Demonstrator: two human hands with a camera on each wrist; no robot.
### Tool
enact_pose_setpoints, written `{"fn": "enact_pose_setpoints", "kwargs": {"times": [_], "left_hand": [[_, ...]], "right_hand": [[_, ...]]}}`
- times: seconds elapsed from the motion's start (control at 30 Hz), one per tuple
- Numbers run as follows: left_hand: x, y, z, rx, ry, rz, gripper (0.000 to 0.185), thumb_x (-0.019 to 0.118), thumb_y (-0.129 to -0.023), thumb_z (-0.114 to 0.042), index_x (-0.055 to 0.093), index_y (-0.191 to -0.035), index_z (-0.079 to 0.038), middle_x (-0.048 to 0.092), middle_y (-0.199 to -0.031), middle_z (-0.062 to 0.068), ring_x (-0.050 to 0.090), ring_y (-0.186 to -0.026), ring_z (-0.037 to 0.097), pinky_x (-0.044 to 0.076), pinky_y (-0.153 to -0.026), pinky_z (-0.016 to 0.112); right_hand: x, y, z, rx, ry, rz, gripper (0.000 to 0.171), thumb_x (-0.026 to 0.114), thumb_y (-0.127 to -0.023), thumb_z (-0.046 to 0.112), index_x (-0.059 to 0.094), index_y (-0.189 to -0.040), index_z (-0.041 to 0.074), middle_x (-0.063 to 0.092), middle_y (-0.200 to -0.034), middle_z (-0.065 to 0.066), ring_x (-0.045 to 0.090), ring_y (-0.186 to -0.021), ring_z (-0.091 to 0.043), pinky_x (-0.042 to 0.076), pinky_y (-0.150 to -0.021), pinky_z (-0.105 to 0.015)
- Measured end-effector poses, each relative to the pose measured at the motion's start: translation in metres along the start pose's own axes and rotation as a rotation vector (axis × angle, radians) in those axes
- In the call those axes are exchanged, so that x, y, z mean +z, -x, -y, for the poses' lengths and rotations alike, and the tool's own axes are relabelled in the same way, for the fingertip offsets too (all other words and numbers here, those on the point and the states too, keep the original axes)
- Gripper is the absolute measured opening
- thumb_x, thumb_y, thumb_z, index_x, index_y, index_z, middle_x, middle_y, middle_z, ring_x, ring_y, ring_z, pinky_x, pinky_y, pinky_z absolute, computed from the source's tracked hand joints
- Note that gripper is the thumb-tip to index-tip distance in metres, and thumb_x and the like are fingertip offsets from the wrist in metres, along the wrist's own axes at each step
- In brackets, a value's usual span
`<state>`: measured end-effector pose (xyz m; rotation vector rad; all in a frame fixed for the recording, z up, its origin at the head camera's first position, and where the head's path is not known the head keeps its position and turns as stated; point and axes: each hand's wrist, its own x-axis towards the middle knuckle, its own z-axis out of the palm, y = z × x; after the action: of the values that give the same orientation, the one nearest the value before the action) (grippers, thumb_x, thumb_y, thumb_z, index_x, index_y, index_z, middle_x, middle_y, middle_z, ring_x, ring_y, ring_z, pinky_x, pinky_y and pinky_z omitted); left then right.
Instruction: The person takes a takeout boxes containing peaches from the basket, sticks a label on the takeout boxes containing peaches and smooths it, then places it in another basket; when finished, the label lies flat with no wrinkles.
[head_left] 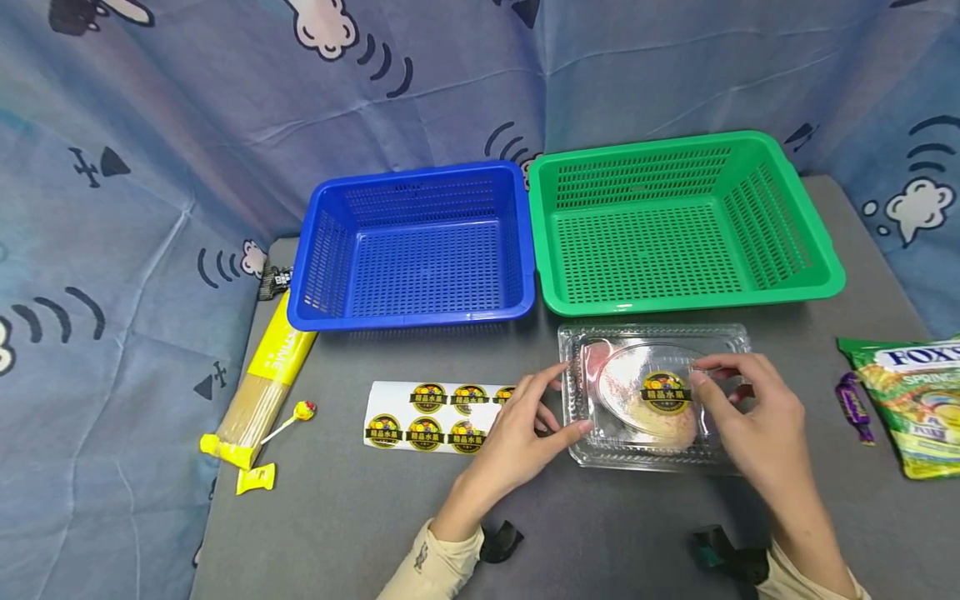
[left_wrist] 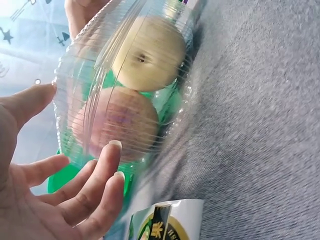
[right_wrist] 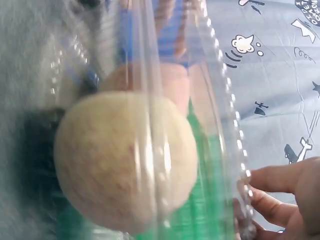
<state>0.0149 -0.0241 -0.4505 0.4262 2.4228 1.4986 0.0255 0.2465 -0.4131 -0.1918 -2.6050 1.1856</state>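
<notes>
pasta packet [head_left: 264, 375] and lollipop [head_left: 303, 410] far left, blue basket [head_left: 414, 246], sticker sheet [head_left: 431, 417], left hand [head_left: 517, 437] fingers loosely spread touching clear box [head_left: 652, 398] holding two fruits on grey table [head_left: 337, 517], right hand [head_left: 750, 417] fingertips pressing round sticker [head_left: 665, 392] on its lid, green basket [head_left: 678, 221] behind, candy bag [head_left: 915, 400] far right

Grey table [head_left: 337, 533] holding two baskets, a fruit box, stickers and snacks.
A clear plastic box [head_left: 654, 398] with two fruits inside sits on the table between both hands. Just beyond it stand a blue basket [head_left: 412, 246] and a green basket [head_left: 678, 221], side by side. A sticker sheet [head_left: 431, 417] lies just beside the left hand; farther out on that side are a spaghetti packet [head_left: 264, 379] and a lollipop [head_left: 292, 418]. Beyond the right hand lie a purple candy [head_left: 853, 406] and a green candy bag [head_left: 911, 400].
</notes>
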Motion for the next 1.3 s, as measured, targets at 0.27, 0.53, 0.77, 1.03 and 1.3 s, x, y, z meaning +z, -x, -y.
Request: {"fn": "enact_pose_setpoints", "kwargs": {"times": [0.27, 0.53, 0.77, 1.03, 1.3], "left_hand": [[0.001, 0.001, 0.001, 0.009, 0.037, -0.017, 0.077, 0.079, -0.097, -0.036, 0.040, -0.163, -0.026, 0.060, -0.136, 0.001, 0.063, -0.088, 0.000, 0.056, -0.083, 0.019], [0.001, 0.001, 0.000, 0.000, 0.054, -0.014, 0.079, 0.080, -0.097, -0.035, 0.038, -0.163, -0.025, 0.061, -0.136, 0.002, 0.064, -0.088, 0.003, 0.058, -0.083, 0.021], [0.001, 0.001, 0.001, -0.018, 0.073, -0.019, 0.079, 0.081, -0.096, -0.032, 0.040, -0.163, -0.025, 0.062, -0.135, 0.001, 0.065, -0.089, 0.005, 0.058, -0.083, 0.022], [0.002, 0.001, 0.000, -0.024, 0.073, -0.013, 0.080, 0.081, -0.096, -0.033, 0.039, -0.163, -0.025, 0.061, -0.135, 0.001, 0.065, -0.089, 0.006, 0.058, -0.084, 0.021], [0.003, 0.000, 0.001, -0.053, 0.103, -0.009, 0.082, 0.081, -0.096, -0.033, 0.037, -0.164, -0.025, 0.064, -0.135, 0.001, 0.065, -0.088, 0.004, 0.058, -0.082, 0.021]], "right_hand": [[-0.002, -0.010, 0.005, -0.089, 0.058, 0.064, 0.037, 0.087, -0.086, 0.009, 0.073, -0.120, 0.005, 0.061, -0.114, -0.004, 0.046, -0.105, -0.004, 0.034, -0.084, -0.026], [0.014, -0.007, 0.002, -0.121, 0.069, 0.124, 0.050, 0.091, -0.076, 0.001, 0.068, -0.120, -0.001, 0.056, -0.123, -0.026, 0.042, -0.118, -0.046, 0.031, -0.096, -0.061], [0.012, -0.004, -0.001, -0.102, 0.090, 0.090, 0.041, 0.087, -0.079, -0.006, 0.072, -0.116, 0.000, 0.059, -0.120, -0.024, 0.043, -0.109, -0.038, 0.031, -0.088, -0.051], [-0.006, -0.008, -0.008, -0.079, 0.166, 0.105, 0.034, 0.080, -0.087, -0.007, 0.073, -0.118, 0.003, 0.060, -0.119, -0.021, 0.045, -0.093, -0.009, 0.033, -0.077, -0.034], [-0.029, -0.022, -0.017, -0.062, 0.143, 0.081, 0.039, 0.084, -0.087, 0.000, 0.072, -0.124, 0.002, 0.059, -0.121, -0.015, 0.038, -0.097, 0.020, 0.035, -0.074, -0.015]]}}
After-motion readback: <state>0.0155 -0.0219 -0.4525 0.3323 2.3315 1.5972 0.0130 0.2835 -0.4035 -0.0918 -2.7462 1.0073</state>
